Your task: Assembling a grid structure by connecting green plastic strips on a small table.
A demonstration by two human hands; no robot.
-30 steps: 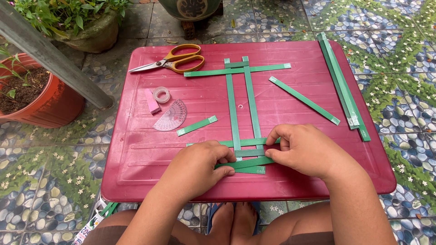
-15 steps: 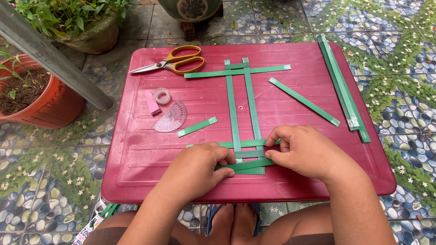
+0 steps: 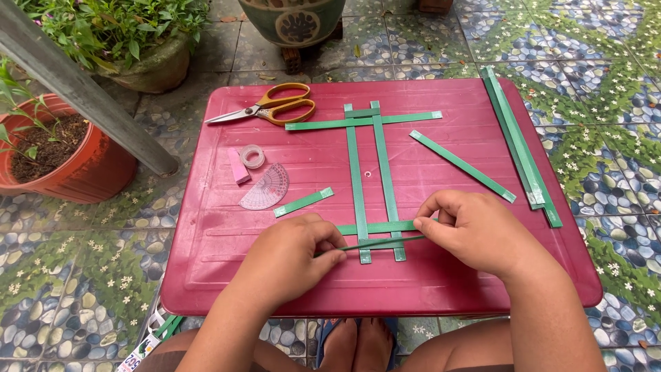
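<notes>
Resting across a red plastic desk (image 3: 206, 275) is a lattice of green strips (image 3: 372, 179); the left hand (image 3: 289, 258) and right hand (image 3: 475, 231) each pinch an end of one thin green strip (image 3: 382, 242) over the lattice's near end; orange-handled scissors (image 3: 272, 108), a clear protractor (image 3: 265, 187) and a tape roll (image 3: 253, 156) lie at the left.

A low counter (image 3: 227, 275) of dark pink moulded plastic with rounded corners stands on an outdoor floor (image 3: 620, 55) of pebble-patterned tiles in blue, grey and green, sprinkled with small white flowers. At the far left a terracotta pot (image 3: 82, 169) holds dark soil and thin green shoots. Behind it a mossy stone planter (image 3: 155, 69) carries leafy plants. A grey post (image 3: 89, 96) slants across them. At the far centre sits a large glazed pot (image 3: 296, 21). Soft, even daylight falls over everything.
</notes>
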